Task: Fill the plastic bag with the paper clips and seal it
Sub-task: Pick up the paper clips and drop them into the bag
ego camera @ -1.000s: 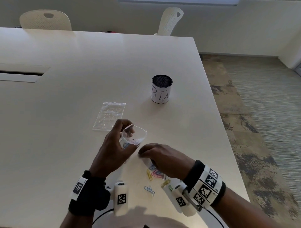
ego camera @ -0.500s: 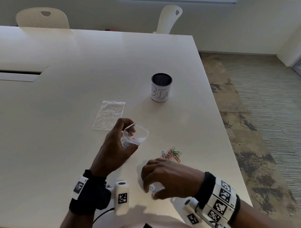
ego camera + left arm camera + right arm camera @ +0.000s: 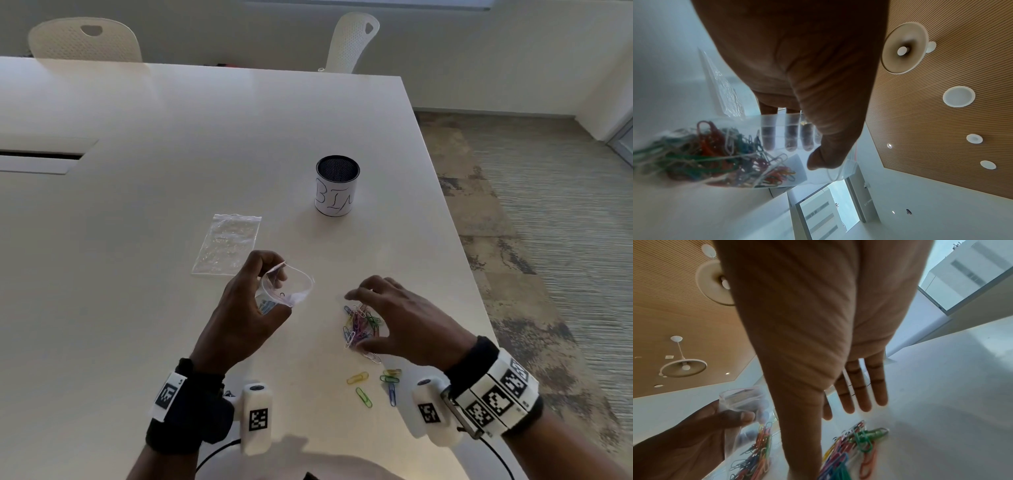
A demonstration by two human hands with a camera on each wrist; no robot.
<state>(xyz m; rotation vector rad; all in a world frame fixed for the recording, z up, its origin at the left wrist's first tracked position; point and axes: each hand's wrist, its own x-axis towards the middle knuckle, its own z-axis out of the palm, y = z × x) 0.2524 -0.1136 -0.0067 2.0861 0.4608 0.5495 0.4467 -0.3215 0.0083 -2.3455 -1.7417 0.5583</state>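
- Clear plastic, the bag (image 3: 287,287) stands mouth-up in our left hand (image 3: 239,318), thumb on one side and fingers on the other, so the opening bows into a ring that clips can drop through.
- In the left wrist view a tangle of coloured clips already sits in the bottom of the bag (image 3: 748,146), and our fingertips (image 3: 768,138) show through the far wall; we judge the filling to be partly done and the seal not yet pressed.
- Just to the right of the bag, the pile of paper clips (image 3: 361,323) lies on the table (image 3: 171,154), close enough that each handful has a short way to travel.
- Our right hand (image 3: 404,322) arches over that pile with thumb and fingers spread wide and holding nothing, placed, we think, to rake the clips together before pinching them up.
- Nearer to us, a few loose clips (image 3: 375,385) lie apart from the pile and will need their own pass.
- Beyond our left hand a second bag (image 3: 227,245) lies flat on the table.
- Farther out stands a round tin (image 3: 336,190) with a paper label, well clear of both hands.
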